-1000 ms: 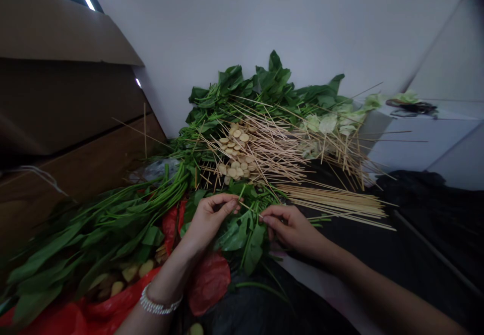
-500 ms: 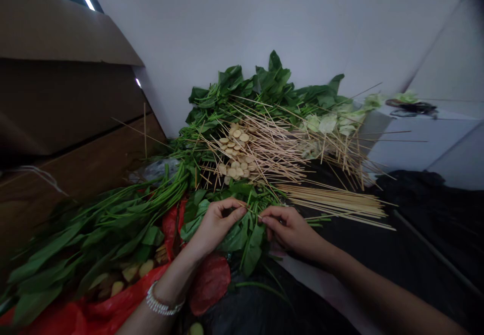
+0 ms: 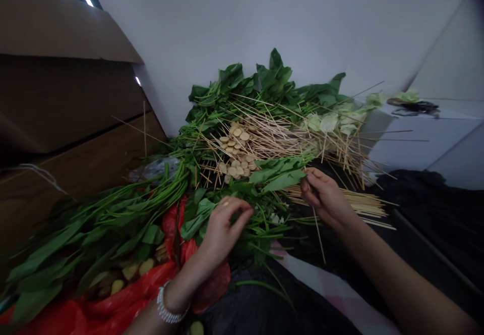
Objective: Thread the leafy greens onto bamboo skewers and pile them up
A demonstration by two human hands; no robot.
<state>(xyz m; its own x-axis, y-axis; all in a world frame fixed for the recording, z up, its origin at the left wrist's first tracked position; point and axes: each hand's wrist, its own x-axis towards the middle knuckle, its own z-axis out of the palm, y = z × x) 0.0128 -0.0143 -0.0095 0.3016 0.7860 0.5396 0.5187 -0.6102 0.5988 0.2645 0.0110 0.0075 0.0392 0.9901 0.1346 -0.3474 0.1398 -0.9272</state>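
Observation:
My right hand [image 3: 321, 193] pinches a thin wooden skewer [image 3: 318, 236], whose lower end points down toward me. Threaded or held at its upper part is a bunch of leafy greens [image 3: 282, 173], the leaves reaching left over the pile. My left hand [image 3: 227, 224], with a ring and a beaded bracelet, hovers over loose green stems [image 3: 268, 231]. Its fingers are loosely curled, a gap shows between thumb and forefinger, and nothing can be seen in them. Cut leaves [image 3: 196, 219] lie just beyond its left side.
Skewered pale round slices [image 3: 236, 143] lie at the centre back, with skewered greens [image 3: 264, 80] behind and pale leaves [image 3: 328, 123] to the right. Bare skewers [image 3: 359, 204] lie beside my right hand. Long-stemmed greens [image 3: 94, 229] and a red bag [image 3: 139, 294] are at left.
My hands have moved apart. The right hand has risen rightward with the skewer and greens; the left has let go and sits slightly lower.

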